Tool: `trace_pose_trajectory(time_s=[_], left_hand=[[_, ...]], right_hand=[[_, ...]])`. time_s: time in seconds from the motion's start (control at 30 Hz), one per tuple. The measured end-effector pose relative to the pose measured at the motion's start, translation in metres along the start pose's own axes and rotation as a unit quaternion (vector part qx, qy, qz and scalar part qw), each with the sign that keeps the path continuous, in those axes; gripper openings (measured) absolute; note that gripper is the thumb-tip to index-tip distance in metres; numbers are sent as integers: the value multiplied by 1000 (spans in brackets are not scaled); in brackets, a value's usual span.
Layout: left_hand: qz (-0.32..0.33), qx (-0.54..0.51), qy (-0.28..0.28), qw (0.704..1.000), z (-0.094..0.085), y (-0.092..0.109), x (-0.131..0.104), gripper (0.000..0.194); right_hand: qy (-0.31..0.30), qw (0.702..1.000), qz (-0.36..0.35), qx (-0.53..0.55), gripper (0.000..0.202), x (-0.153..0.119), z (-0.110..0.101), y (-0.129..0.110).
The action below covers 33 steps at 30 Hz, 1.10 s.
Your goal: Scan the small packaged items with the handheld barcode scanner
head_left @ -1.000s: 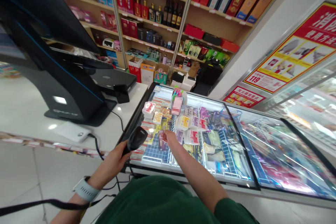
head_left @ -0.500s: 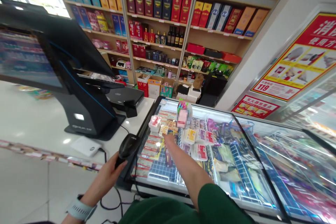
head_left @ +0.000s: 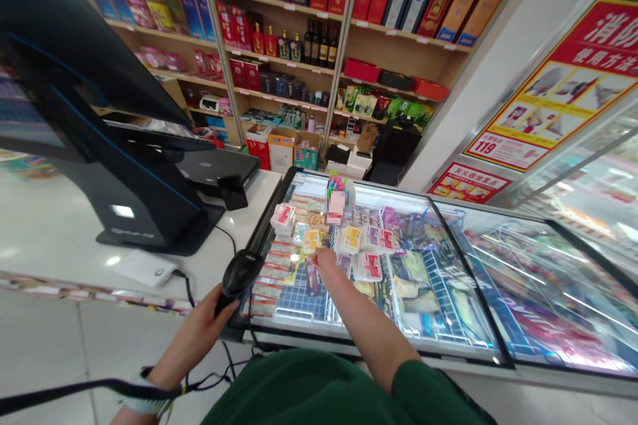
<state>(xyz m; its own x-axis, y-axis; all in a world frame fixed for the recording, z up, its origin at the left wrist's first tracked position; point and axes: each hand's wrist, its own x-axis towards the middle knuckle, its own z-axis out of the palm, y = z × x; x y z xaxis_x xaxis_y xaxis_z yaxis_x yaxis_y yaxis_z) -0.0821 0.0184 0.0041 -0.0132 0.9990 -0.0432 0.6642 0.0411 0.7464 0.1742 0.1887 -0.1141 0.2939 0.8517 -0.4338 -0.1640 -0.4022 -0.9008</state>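
Note:
My left hand (head_left: 212, 319) is wrapped round the handle of a black barcode scanner (head_left: 242, 272), held just left of the glass-topped freezer (head_left: 294, 327). My right hand (head_left: 325, 257) reaches over the glass and is at the near edge of a small clear tub with a yellow label (head_left: 312, 240); its fingertips are mostly hidden. A tub with a red label (head_left: 284, 218) stands to the left of it. To the right several more tubs sit close together, among them a yellow-labelled one (head_left: 349, 238) and a red-labelled one (head_left: 369, 267).
A black checkout monitor on a stand (head_left: 144, 199) rises from the white counter (head_left: 44, 212) at left. A white device (head_left: 147, 267) lies near the counter's front edge. Black cables hang beside the freezer. Shelves of boxes and bottles (head_left: 292, 33) stand behind.
The view has shifted. The tub by my right hand now shows its yellow label instead of its patterned side. My left hand still has the scanner.

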Motion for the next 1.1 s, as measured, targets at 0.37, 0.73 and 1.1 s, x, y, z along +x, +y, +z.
trace_pose_trajectory(time_s=[0.37, 0.73, 1.1], left_hand=[[122, 57, -149, 980, 43, 44, 28, 45], [189, 75, -246, 948, 83, 79, 44, 45], [169, 82, -268, 945, 85, 87, 39, 47]], right_hand=[[55, 998, -21, 17, 17, -60, -94, 23], [84, 994, -62, 13, 22, -93, -138, 22], [88, 992, -13, 86, 24, -90, -139, 32]])
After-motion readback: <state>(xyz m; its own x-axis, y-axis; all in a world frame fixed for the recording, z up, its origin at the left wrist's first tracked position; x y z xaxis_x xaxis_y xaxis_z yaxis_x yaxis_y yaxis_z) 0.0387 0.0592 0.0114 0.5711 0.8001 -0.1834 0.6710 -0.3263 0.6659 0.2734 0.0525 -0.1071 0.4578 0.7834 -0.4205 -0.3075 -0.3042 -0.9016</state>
